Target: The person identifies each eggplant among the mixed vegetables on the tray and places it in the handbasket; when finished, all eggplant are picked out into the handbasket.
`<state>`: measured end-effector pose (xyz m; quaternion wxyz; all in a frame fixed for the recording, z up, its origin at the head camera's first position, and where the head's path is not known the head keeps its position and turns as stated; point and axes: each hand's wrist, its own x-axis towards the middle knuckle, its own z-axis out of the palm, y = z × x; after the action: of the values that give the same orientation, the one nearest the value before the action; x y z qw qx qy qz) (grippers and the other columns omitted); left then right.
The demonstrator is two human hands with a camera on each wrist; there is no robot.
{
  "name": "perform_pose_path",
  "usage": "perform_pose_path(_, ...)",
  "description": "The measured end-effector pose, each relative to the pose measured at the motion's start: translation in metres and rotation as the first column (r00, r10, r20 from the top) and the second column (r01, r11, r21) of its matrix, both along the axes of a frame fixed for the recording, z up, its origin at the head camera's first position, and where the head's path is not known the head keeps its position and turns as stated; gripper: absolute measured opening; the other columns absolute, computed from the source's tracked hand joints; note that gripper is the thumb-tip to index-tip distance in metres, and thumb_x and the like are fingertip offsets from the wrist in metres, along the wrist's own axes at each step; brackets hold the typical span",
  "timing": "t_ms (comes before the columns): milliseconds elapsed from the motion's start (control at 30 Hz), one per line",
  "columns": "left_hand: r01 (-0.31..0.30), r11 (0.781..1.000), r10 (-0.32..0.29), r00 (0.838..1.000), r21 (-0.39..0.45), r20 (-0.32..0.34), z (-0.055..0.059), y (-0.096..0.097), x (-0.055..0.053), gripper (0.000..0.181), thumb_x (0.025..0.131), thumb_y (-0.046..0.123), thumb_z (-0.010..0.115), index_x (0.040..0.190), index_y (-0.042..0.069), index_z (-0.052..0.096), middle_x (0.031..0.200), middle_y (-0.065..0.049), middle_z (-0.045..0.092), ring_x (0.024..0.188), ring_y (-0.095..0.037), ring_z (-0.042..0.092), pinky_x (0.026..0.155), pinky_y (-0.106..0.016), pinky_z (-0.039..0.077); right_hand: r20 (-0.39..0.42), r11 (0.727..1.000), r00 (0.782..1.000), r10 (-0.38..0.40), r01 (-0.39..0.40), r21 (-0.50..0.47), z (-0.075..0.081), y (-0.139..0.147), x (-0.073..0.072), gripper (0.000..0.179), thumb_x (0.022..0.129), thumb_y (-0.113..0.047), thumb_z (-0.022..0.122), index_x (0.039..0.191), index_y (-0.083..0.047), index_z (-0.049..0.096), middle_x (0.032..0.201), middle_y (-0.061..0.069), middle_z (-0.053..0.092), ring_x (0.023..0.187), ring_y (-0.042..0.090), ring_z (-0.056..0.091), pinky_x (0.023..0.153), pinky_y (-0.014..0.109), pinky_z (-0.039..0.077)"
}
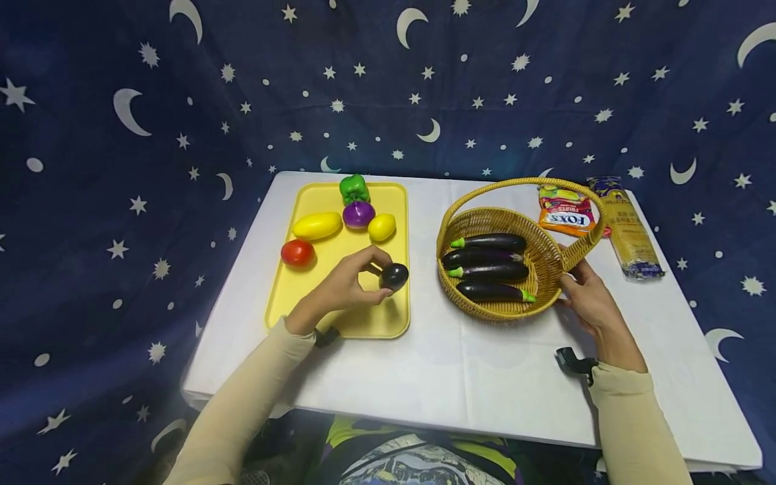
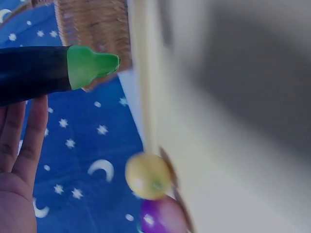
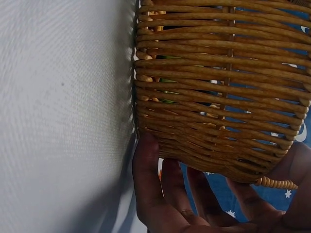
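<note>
My left hand (image 1: 351,281) holds an eggplant (image 1: 394,277) above the right side of the yellow tray (image 1: 339,323). In the head view the eggplant points nearly end-on at me; the left wrist view shows its dark body and green stem (image 2: 92,68). My right hand (image 1: 588,296) grips the right side of the wicker basket (image 1: 445,286), with the thumb by the rim and fingers against the outer wall, as the right wrist view shows. Inside the basket lie several eggplants (image 1: 488,271), side by side.
On the tray sit a red tomato (image 1: 298,253), a long yellow vegetable (image 1: 318,226), a lemon (image 1: 382,228), a round purple vegetable (image 1: 358,214) and a green bell pepper (image 1: 354,189). Behind the basket's right side lie a Fox's bag (image 1: 566,212) and a pasta packet (image 1: 630,232).
</note>
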<state>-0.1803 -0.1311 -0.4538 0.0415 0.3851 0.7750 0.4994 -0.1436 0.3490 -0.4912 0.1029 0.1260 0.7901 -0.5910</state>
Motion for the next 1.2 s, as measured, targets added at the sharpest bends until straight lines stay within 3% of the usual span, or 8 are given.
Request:
perform_pose_path(100,0.035,0.999,-0.034,0.999,0.025,-0.01,0.012,0.015,0.003,0.046,0.083,0.005,0.087,0.121,0.003,0.061,0.116,-0.012,0.07,0.105,-0.021,0.069,0.096,-0.035,0.064,0.003,1.0,1.0,-0.004,0.004,0.0,0.0,0.002,0.002,0.065,0.115,-0.029,0.036,0.171,-0.041,0.005,0.178,0.023,0.008,0.159,0.045,0.027,0.085,0.02,0.058)
perform_pose_path(300,0.082,0.995,-0.081,0.996,0.052,-0.023,0.04,0.052,0.007,0.049,0.083,0.004,0.087,0.123,0.0,0.06,0.118,-0.015,0.07,0.106,-0.022,0.069,0.093,-0.033,0.065,0.003,1.0,1.0,-0.008,0.008,-0.005,0.0,0.002,0.002,0.064,0.115,-0.03,0.036,0.17,-0.044,0.007,0.179,0.021,0.009,0.16,0.045,0.027,0.109,0.049,0.057)
perform_pose_path(433,0.097,0.994,-0.104,0.984,-0.057,-0.143,0.056,0.087,0.005,0.048,0.087,0.015,0.087,0.126,0.005,0.061,0.114,-0.009,0.069,0.102,-0.019,0.068,0.09,-0.03,0.063,-0.013,1.0,1.0,-0.009,0.008,-0.013,-0.001,0.004,0.002,0.064,0.115,-0.028,0.035,0.171,-0.042,0.007,0.177,0.024,0.011,0.159,0.046,0.028,0.097,0.035,0.061)
perform_pose_path(600,0.004,0.96,-0.092,0.949,-0.282,-0.3,0.077,0.128,0.002,0.05,0.094,0.039,0.081,0.132,0.015,0.06,0.115,-0.003,0.064,0.102,-0.015,0.062,0.09,-0.03,0.057,-0.035,0.999,0.999,0.0,-0.001,-0.039,-0.003,0.003,0.003,0.065,0.114,-0.025,0.037,0.172,-0.037,0.008,0.173,0.027,0.016,0.154,0.043,0.034,0.084,0.021,0.06)
perform_pose_path(767,-0.11,0.889,-0.096,0.904,-0.444,-0.417,0.093,0.162,-0.003,0.049,0.097,0.049,0.074,0.134,0.021,0.06,0.126,0.0,0.065,0.106,-0.012,0.063,0.088,-0.034,0.059,-0.048,0.999,0.999,0.005,-0.007,-0.045,-0.005,0.002,0.004,0.066,0.114,-0.024,0.038,0.172,-0.035,0.009,0.17,0.026,0.02,0.147,0.035,0.039,0.082,0.019,0.059)
perform_pose_path(933,-0.206,0.781,-0.147,0.857,-0.59,-0.494,0.106,0.195,-0.013,0.051,0.099,0.056,0.068,0.137,0.025,0.059,0.121,0.002,0.062,0.104,-0.014,0.062,0.084,-0.031,0.057,-0.04,1.0,0.999,-0.002,0.001,-0.021,-0.005,0.007,0.004,0.065,0.115,-0.026,0.036,0.172,-0.038,0.008,0.172,0.026,0.02,0.153,0.041,0.036,0.097,0.036,0.061)
perform_pose_path(1100,-0.272,0.658,-0.174,0.853,-0.703,-0.493,0.102,0.223,-0.028,0.049,0.101,0.057,0.064,0.137,0.024,0.062,0.121,0.0,0.065,0.103,-0.016,0.064,0.08,-0.035,0.057,-0.037,1.0,0.999,-0.005,0.004,-0.031,-0.004,0.009,0.003,0.065,0.115,-0.025,0.036,0.172,-0.037,0.007,0.173,0.026,0.018,0.155,0.044,0.032,0.097,0.036,0.061)
perform_pose_path(1200,-0.279,0.603,-0.19,0.86,-0.748,-0.474,0.097,0.235,-0.034,0.049,0.102,0.056,0.064,0.136,0.021,0.065,0.124,-0.002,0.066,0.106,-0.018,0.067,0.082,-0.037,0.059,-0.042,0.999,0.999,-0.003,0.002,-0.034,-0.002,0.007,0.003,0.065,0.115,-0.025,0.036,0.172,-0.035,0.008,0.172,0.027,0.019,0.153,0.043,0.034,0.095,0.032,0.06)
